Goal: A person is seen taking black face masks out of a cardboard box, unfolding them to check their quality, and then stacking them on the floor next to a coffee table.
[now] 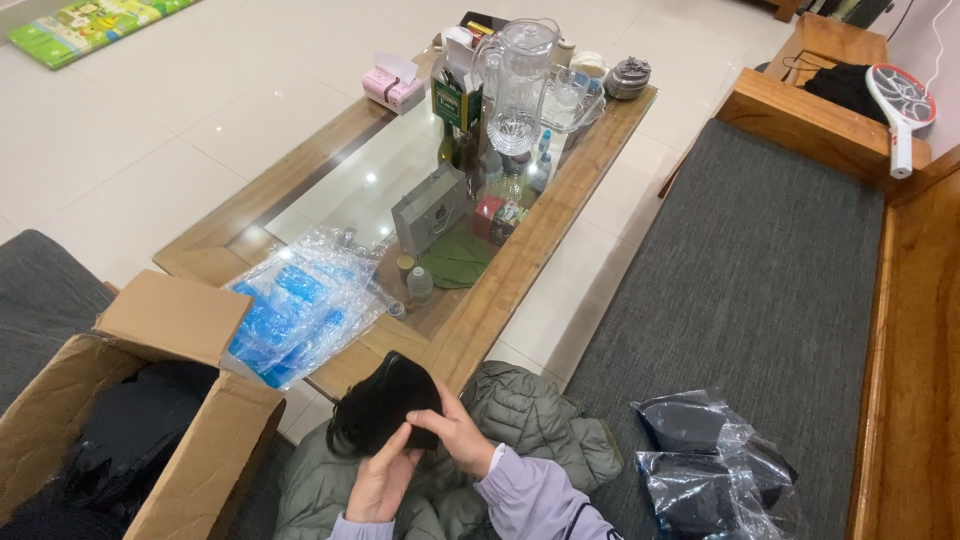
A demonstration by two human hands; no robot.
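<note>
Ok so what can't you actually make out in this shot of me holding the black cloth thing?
Head view only:
- Black item: its kind is unclear; left hand and right hand cover its lower part.
- Cardboard box: cut by the frame edge; dark contents indistinct.
- Clear bags on the bench: glare hides the dark contents.
- Glass table clutter: too small to identify.

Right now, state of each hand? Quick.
Left hand: closed on the lower edge of the black cloth item.
Right hand: closed on the same black cloth item, gripping its right side.
</note>
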